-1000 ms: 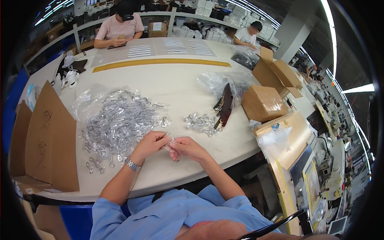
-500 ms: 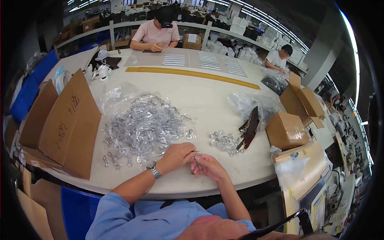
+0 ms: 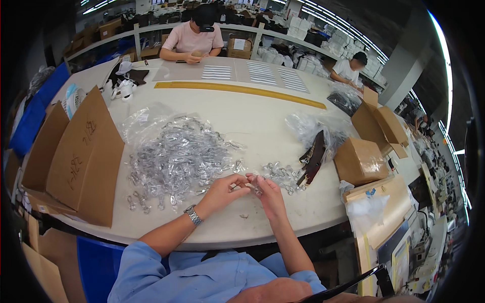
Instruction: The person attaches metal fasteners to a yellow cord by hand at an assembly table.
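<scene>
My right hand (image 3: pixel 270 198) pinches a small metal snap hook (image 3: pixel 258 190) between thumb and fingers, above the table near its front edge. Some of the hook is covered by the fingers. Close on its left, my left hand (image 3: pixel 222 192), with a metal watch on the wrist, has thumb and index finger apart, their tips near the right fingertips. Beyond the left hand spreads a big heap of snap hooks in clear plastic sleeves (image 3: pixel 177 156). A smaller group of hooks (image 3: pixel 281 175) lies beyond the right hand. One tiny scrap (image 3: pixel 244 216) rests on the table below the hands.
An open cardboard box (image 3: pixel 86 161) stands at the left, and further cartons (image 3: pixel 361 160) at the right. Dark straps (image 3: pixel 314 156) lie beside crumpled clear plastic (image 3: pixel 303 126). A long yellow ruler (image 3: pixel 237 94) crosses the table; two people sit beyond it.
Both hands have moved slightly away from me, the right also a little to the right. The left thumb and index finger have spread. A small scrap now shows on the table below.
</scene>
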{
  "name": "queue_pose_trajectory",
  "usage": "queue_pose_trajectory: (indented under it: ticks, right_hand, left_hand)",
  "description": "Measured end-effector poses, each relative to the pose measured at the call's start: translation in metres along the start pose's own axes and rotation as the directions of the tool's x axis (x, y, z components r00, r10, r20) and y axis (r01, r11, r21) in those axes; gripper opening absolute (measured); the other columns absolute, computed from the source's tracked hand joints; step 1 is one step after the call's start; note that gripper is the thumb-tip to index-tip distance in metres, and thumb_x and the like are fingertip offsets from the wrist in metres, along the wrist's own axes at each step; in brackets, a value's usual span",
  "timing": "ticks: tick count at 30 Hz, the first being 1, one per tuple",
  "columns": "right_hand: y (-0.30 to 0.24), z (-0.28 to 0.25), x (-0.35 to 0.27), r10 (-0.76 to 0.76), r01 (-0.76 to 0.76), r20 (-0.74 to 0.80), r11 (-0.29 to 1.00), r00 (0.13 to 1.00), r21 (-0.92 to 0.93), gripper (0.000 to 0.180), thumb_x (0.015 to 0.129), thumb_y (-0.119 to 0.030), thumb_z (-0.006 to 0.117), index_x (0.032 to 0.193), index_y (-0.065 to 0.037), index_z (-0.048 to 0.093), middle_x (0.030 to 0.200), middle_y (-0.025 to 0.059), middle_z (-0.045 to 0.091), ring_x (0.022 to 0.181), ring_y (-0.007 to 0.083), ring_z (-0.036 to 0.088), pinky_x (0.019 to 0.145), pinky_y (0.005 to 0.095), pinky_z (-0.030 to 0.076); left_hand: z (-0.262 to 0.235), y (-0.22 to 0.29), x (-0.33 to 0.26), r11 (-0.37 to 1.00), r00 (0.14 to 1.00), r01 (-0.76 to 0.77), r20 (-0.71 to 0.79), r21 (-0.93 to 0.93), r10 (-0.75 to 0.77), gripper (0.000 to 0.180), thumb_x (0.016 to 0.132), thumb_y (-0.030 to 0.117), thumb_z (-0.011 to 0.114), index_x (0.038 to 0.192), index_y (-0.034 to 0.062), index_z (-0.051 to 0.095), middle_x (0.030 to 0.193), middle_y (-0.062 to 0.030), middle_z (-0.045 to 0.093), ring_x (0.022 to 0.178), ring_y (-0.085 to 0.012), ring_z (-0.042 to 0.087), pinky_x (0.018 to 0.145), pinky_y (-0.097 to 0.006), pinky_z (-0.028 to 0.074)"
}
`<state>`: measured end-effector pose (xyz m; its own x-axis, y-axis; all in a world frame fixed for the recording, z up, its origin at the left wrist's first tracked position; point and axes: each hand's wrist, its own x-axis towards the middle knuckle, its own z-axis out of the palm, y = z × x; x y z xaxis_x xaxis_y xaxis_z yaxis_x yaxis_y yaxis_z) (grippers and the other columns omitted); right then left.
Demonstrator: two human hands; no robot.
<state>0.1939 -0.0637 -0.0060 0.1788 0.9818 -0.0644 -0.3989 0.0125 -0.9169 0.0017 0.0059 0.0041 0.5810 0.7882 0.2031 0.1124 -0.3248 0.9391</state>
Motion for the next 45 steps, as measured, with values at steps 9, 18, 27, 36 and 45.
queue_pose_trajectory:
  ticks: [9,18,27,36,45]
  right_hand:
    - [0.026,0.021,-0.007,0.114,-0.116,0.054,0.993,0.992,0.038,0.041,0.113,-0.034,0.055,0.128,0.001,0.07,0.121,0.0071,0.075,0.112,0.0132,0.068,0.095,0.0299,0.053]
    - [0.002,0.029,0.001,-0.011,0.01,-0.027,0.999,1.0,-0.043,0.046,0.113,-0.035,0.049,0.124,0.003,0.072,0.108,0.0096,0.077,0.079,0.0095,0.063,0.069,0.026,0.049]
    - [0.009,0.031,-0.011,0.013,-0.008,-0.102,0.998,0.995,0.055,0.043,0.112,-0.034,0.054,0.129,0.003,0.069,0.118,0.0134,0.077,0.092,0.0146,0.073,0.079,0.0296,0.056]
    - [0.011,0.022,-0.011,0.066,-0.049,-0.147,0.992,0.987,0.114,0.039,0.112,-0.029,0.056,0.127,0.004,0.069,0.128,0.0161,0.074,0.11,0.0209,0.073,0.097,0.0352,0.057]
    - [0.008,0.025,-0.014,0.045,-0.012,-0.189,0.985,0.981,0.169,0.04,0.113,-0.033,0.054,0.125,0.002,0.07,0.128,0.016,0.074,0.114,0.0214,0.072,0.103,0.0385,0.056]
  left_hand:
    - [0.014,-0.001,-0.017,0.916,0.962,0.272,0.094,-0.295,-0.256,0.022,0.107,0.02,0.065,0.102,-0.0001,0.072,0.077,0.0017,0.066,0.06,-0.0031,0.05,0.054,-0.023,0.039]
    - [0.009,-0.007,-0.004,0.787,0.944,0.328,0.222,-0.522,-0.246,0.024,0.109,0.024,0.063,0.1,0.0034,0.071,0.084,-0.0011,0.072,0.052,-0.0014,0.045,0.046,-0.02,0.033]
    - [0.003,-0.004,-0.008,0.756,0.904,0.412,0.328,-0.508,-0.273,0.017,0.105,0.017,0.067,0.114,0.0025,0.071,0.092,-0.0012,0.074,0.053,-0.0002,0.044,0.046,-0.019,0.032]
    - [-0.005,0.002,-0.005,0.8,0.931,0.362,0.236,-0.479,-0.28,0.02,0.102,0.015,0.07,0.117,0.0017,0.072,0.093,-0.0008,0.075,0.054,-0.0001,0.043,0.048,-0.018,0.032]
    - [-0.006,-0.005,-0.002,0.832,0.947,0.319,0.107,-0.454,-0.304,0.017,0.102,0.018,0.073,0.111,0.0044,0.074,0.081,0.0049,0.068,0.055,-0.0004,0.043,0.047,-0.019,0.029]
